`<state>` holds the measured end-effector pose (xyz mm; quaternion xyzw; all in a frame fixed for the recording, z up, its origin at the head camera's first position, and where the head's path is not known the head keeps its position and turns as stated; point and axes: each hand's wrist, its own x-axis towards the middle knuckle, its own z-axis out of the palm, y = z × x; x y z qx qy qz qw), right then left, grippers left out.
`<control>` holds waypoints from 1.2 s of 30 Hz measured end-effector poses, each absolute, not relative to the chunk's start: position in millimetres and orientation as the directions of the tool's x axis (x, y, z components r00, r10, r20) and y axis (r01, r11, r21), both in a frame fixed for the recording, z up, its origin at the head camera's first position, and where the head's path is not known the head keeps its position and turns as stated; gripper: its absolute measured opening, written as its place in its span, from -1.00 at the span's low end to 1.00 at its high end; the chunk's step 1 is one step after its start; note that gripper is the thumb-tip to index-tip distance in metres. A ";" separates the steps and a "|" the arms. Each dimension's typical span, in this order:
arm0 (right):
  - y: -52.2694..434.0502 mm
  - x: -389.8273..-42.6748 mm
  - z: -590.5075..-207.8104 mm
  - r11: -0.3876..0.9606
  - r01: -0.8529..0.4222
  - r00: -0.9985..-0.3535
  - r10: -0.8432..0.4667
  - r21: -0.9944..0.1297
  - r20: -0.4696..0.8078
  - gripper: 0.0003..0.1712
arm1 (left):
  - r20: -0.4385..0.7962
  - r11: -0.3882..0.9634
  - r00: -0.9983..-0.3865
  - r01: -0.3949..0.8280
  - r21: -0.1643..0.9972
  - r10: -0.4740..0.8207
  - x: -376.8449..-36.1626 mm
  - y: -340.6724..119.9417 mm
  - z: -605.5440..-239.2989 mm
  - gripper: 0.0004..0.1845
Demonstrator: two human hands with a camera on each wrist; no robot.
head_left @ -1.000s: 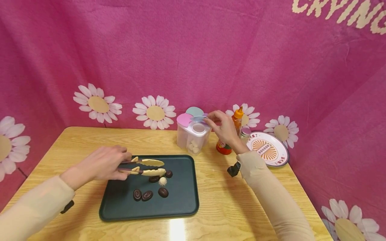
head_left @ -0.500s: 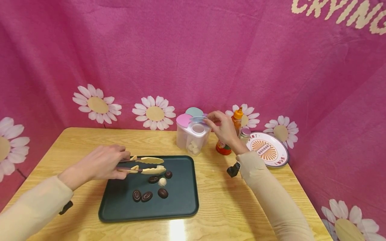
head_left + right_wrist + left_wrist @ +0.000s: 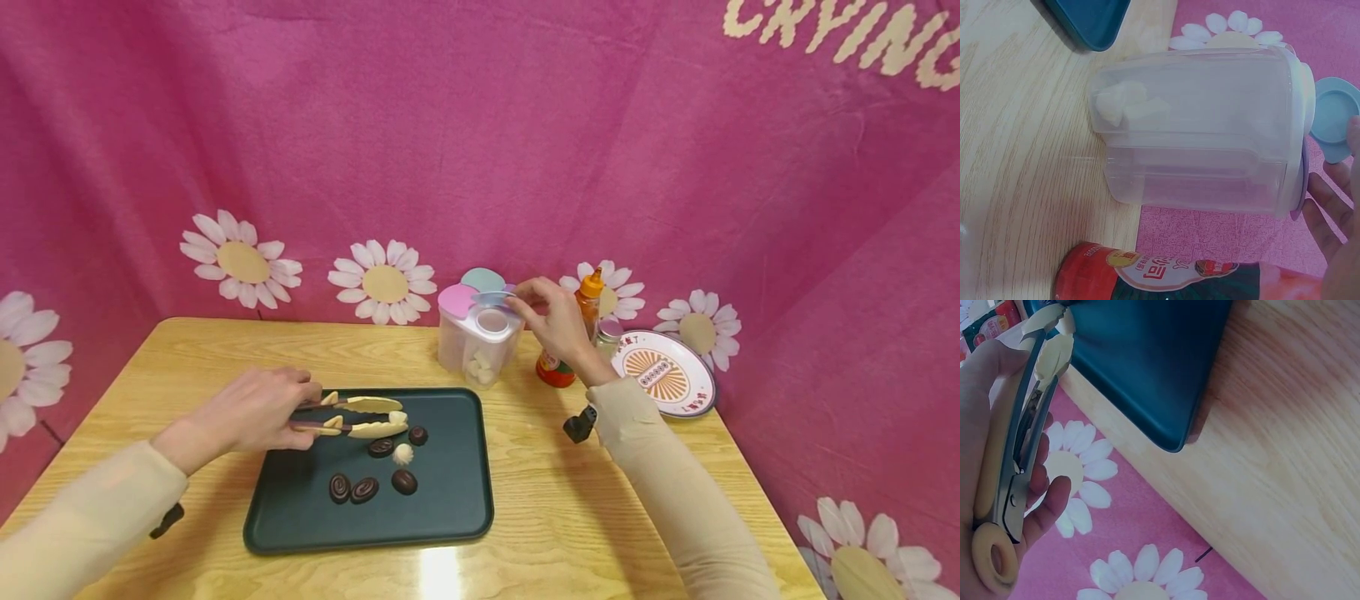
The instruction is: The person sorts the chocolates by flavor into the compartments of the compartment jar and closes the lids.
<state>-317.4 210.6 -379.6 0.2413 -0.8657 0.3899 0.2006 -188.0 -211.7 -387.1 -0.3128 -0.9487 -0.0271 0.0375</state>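
My left hand [image 3: 258, 410] grips a pair of kitchen tongs [image 3: 1013, 437] with cream tips, held over the dark green tray [image 3: 450, 508]. A small white piece [image 3: 397, 418] sits at the tongs' tips. Below them on the tray lie several dark chocolates [image 3: 364, 490] and a white swirled candy [image 3: 402, 453]. At the back, my right hand [image 3: 555, 317] pinches the raised blue flip lid [image 3: 1333, 115] of a clear storage container [image 3: 1210, 94]. Its round opening is uncovered, and white chunks [image 3: 478, 368] rest at the bottom of that compartment. Other lids on it are pink and teal.
Right of the container stands a red sauce bottle [image 3: 557, 371] with an orange cap, partly behind my right hand. A small jar [image 3: 608, 335] and a white patterned plate [image 3: 693, 385] are beyond it. A pink flowered cloth [image 3: 480, 150] hangs behind the wooden table [image 3: 540, 500].
The tongs have shifted slightly left, and the white piece now shows between their tips, which have moved closer together. The right hand stays at the raised blue lid.
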 end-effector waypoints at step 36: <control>210.1 -315.9 -378.3 0.590 -0.571 -0.803 -0.258 -0.570 0.537 -0.79 | 0.394 0.796 -0.746 0.603 0.057 0.537 -216.0 -163.3 -334.8 -0.55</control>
